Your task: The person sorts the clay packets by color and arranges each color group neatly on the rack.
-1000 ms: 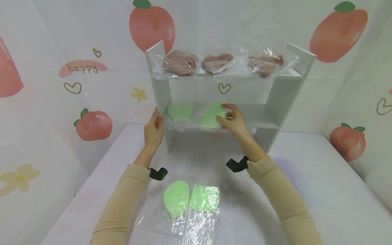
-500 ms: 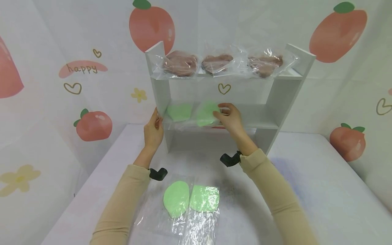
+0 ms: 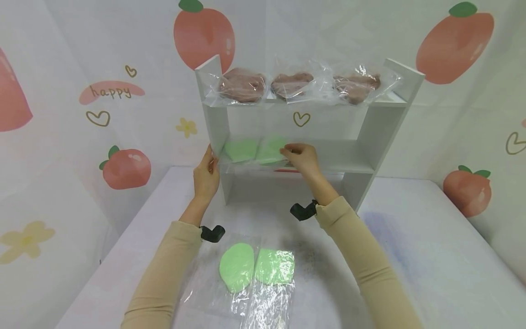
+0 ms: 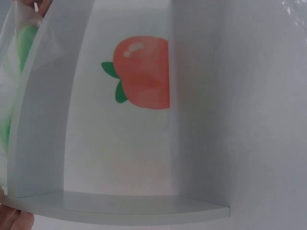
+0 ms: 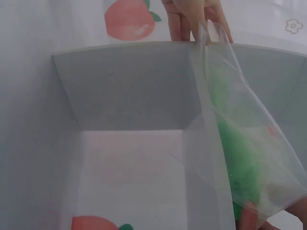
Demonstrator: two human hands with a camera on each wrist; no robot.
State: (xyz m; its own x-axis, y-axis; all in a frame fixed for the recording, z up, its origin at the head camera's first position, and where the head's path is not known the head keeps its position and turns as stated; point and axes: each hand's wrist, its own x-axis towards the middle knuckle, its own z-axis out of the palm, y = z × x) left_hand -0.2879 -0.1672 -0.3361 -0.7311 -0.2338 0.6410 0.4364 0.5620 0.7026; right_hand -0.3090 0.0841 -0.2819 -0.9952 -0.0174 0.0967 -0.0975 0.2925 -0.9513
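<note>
A white two-tier shelf rack (image 3: 380, 132) stands on the table. My left hand (image 3: 207, 178) grips its left side panel; in the right wrist view, the left fingers (image 5: 180, 24) reach over the panel's outer side. On the middle board lie two clear plastic bags with flat pale green pieces, one at the left (image 3: 241, 151) and one beside it (image 3: 271, 151). My right hand (image 3: 302, 157) pinches the right edge of the second bag. The right wrist view shows a clear bag (image 5: 259, 124) slanting out over the board's front edge, right fingertips (image 5: 248, 215) at its lower end.
Several bagged brown lumps, including one at the left (image 3: 242, 86), line the top board. Two more clear bags with green pieces lie on the table, a rounded one (image 3: 237, 267) and a squarish one (image 3: 275, 266). A patterned cloth (image 3: 164, 41) hangs behind.
My right hand has moved left and slightly back with the second green bag, which now lies flatter and closer to the first one. My left hand has stayed at the side panel.
</note>
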